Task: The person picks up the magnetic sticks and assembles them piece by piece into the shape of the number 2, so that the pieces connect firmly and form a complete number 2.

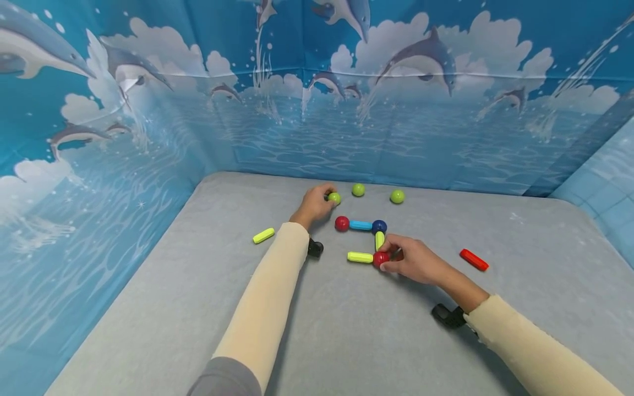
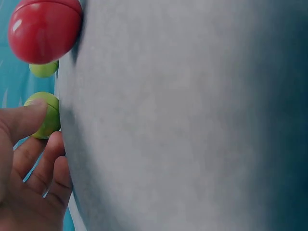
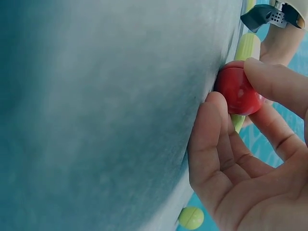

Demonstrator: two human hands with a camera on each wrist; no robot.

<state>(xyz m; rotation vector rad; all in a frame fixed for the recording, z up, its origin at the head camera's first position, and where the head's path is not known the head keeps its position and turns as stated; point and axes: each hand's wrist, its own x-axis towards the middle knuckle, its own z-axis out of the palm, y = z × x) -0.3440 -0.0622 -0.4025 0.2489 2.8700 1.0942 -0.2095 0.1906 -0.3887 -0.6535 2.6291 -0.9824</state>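
Observation:
My left hand [image 1: 315, 204] pinches a green ball [image 1: 334, 198] near the back of the grey surface; in the left wrist view the thumb lies over that ball [image 2: 44, 115]. Between thumb and fingers, my right hand [image 1: 413, 259] holds a red ball [image 1: 380, 259]. This ball joins a yellow-green stick [image 1: 360, 257] pointing left and another yellow-green stick [image 1: 379, 240] running back to a dark blue ball [image 1: 379, 226]. From the blue ball a light blue stick [image 1: 360, 225] leads to a second red ball [image 1: 342, 223], close to my left hand.
Two more green balls, one nearer [image 1: 358, 190] and one farther right [image 1: 397, 196], lie along the back. A loose yellow-green stick [image 1: 263, 236] is left of my left forearm. Right of my right hand lies a red stick [image 1: 474, 259]. A dolphin-print curtain [image 1: 317, 137] hangs behind.

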